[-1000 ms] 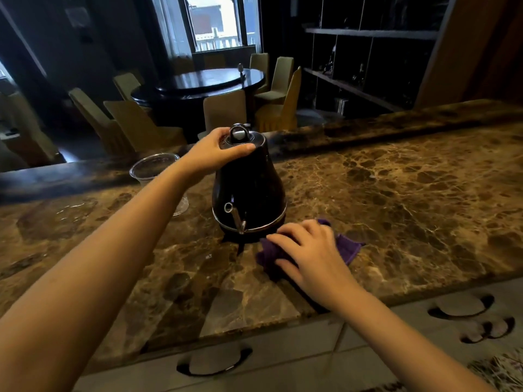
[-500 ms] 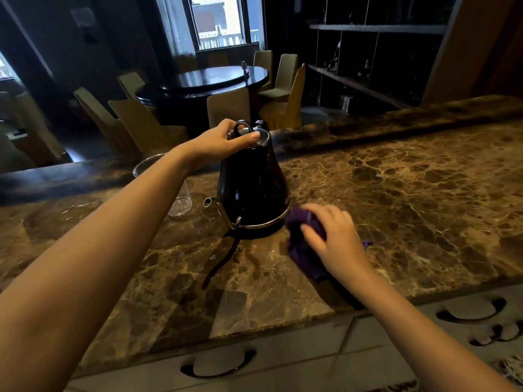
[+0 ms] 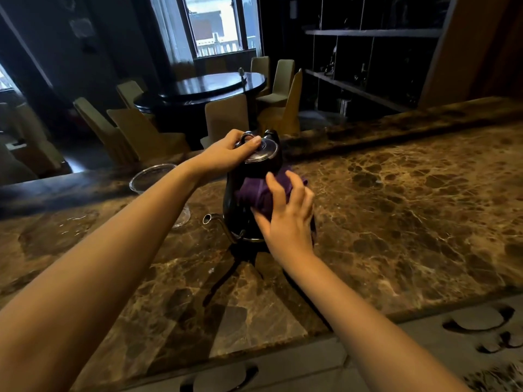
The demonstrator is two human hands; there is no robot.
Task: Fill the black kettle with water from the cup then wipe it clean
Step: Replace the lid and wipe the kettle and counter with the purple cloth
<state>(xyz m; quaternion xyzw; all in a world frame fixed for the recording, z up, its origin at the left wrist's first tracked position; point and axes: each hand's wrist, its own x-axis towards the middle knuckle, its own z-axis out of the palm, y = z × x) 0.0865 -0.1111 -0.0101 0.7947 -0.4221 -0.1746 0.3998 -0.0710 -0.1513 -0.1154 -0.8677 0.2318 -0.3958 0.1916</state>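
The black kettle (image 3: 240, 219) stands upright on the brown marble counter (image 3: 396, 222), its thin spout (image 3: 210, 217) pointing to the left. My left hand (image 3: 226, 154) rests on the kettle's shiny lid and grips its top. My right hand (image 3: 285, 219) presses a purple cloth (image 3: 254, 193) against the kettle's right side. A clear plastic cup (image 3: 152, 176) stands behind my left forearm, left of the kettle, partly hidden by the arm.
The counter has a raised ledge (image 3: 396, 120) along its far side. Beyond it are a round dark dining table (image 3: 203, 89) with covered chairs and dark shelving (image 3: 368, 52). Drawer fronts with cut-out handles (image 3: 478, 321) run below the counter's near edge.
My right hand lifted the purple cloth from the counter up onto the kettle's side. The kettle turned, so its spout swung from facing me to pointing left. My left hand stayed on the lid.
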